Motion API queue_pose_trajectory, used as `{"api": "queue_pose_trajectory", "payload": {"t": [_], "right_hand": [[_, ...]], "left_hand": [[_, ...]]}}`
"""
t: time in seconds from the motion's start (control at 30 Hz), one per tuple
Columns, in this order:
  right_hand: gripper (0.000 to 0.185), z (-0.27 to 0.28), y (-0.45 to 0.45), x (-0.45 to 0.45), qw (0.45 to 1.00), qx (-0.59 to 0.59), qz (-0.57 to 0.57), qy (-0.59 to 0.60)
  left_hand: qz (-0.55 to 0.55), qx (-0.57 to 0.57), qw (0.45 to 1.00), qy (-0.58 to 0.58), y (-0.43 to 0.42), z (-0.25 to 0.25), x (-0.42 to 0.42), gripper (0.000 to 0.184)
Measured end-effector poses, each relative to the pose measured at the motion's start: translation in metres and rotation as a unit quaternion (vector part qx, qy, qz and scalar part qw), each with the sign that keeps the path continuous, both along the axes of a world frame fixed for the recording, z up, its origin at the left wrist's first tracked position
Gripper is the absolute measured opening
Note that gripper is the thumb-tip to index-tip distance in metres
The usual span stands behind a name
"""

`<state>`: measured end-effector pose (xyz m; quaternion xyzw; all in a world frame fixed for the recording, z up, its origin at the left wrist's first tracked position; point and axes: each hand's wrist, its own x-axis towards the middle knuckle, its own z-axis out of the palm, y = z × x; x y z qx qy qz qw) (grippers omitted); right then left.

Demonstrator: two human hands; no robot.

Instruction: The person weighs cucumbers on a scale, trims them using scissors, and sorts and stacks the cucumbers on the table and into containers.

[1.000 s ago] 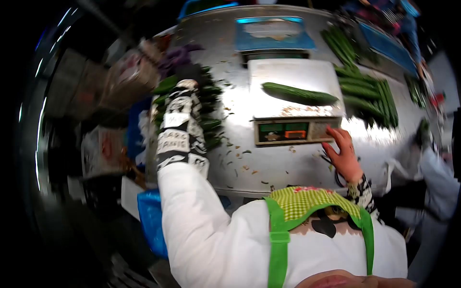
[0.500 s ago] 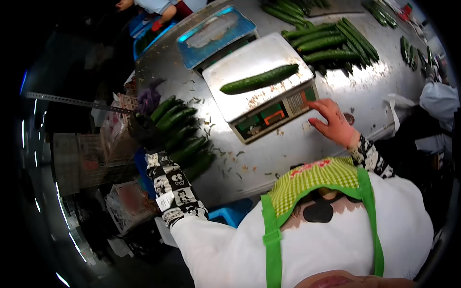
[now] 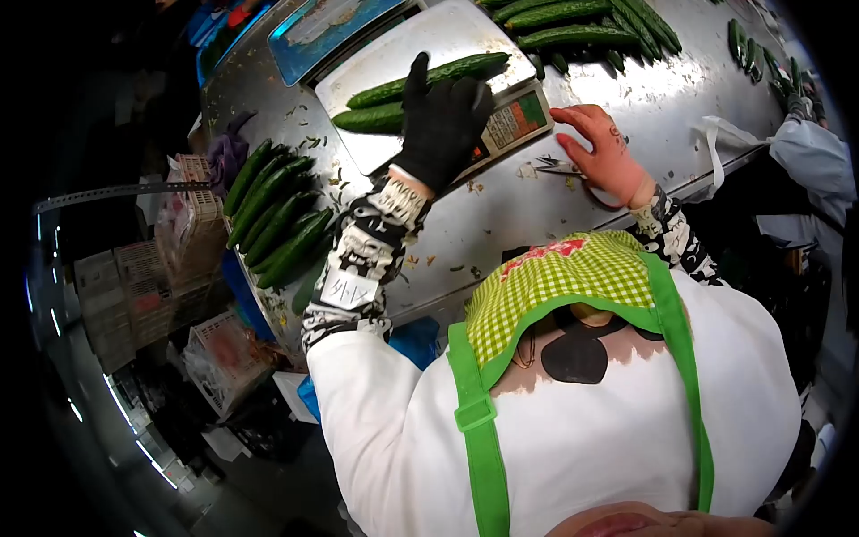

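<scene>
My left hand (image 3: 443,121), in a black glove, is over the weighing scale (image 3: 358,154), its fingers curled on a cucumber (image 3: 369,119) whose right part it hides. Just beyond, another cucumber (image 3: 470,66) lies across the scale's metal plate, partly behind the glove. My right hand (image 3: 608,157), in an orange-pink glove, is by the scale's right front corner, thumb and fingers apart, holding nothing visible. Beside and partly beneath it are scissors (image 3: 561,168) on the metal table. A row of cucumbers (image 3: 277,210) lies left of my left forearm.
A blue-rimmed tray scale (image 3: 284,49) stands behind on the left. More cucumbers (image 3: 582,36) are piled at the back, with cut bits scattered over the metal table (image 3: 447,237). A purple cloth (image 3: 229,154) and plastic crates (image 3: 195,170) sit at left. Another person's sleeve (image 3: 810,157) shows at right.
My left hand has moved from the left cucumber row onto the scale, where a second cucumber now lies. The view has shifted, and the scissors by my right hand now show more.
</scene>
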<state>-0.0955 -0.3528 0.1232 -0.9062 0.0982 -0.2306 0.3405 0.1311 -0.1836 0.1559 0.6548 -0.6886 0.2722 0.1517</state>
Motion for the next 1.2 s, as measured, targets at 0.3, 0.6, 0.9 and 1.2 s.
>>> {"api": "queue_pose_trajectory", "payload": {"t": [0.3, 0.6, 0.9, 1.2], "right_hand": [[0.037, 0.009, 0.001, 0.0, 0.985, 0.169, 0.018, 0.013], [0.035, -0.003, -0.009, -0.015, 0.996, 0.07, -0.032, 0.046], [0.045, -0.009, -0.049, -0.01, 0.994, 0.102, -0.032, -0.014], [0.077, 0.079, -0.035, 0.122, 0.989, -0.119, 0.088, -0.006]], "left_hand": [[0.096, 0.03, 0.994, 0.029, -0.037, -0.034, 0.008, 0.049], [0.244, 0.079, 0.964, 0.074, 0.006, -0.046, 0.039, 0.081], [0.367, -0.188, 0.897, 0.161, 0.088, -0.024, 0.11, 0.074], [0.399, -0.252, 0.852, 0.225, 0.138, -0.041, 0.014, 0.07]]}}
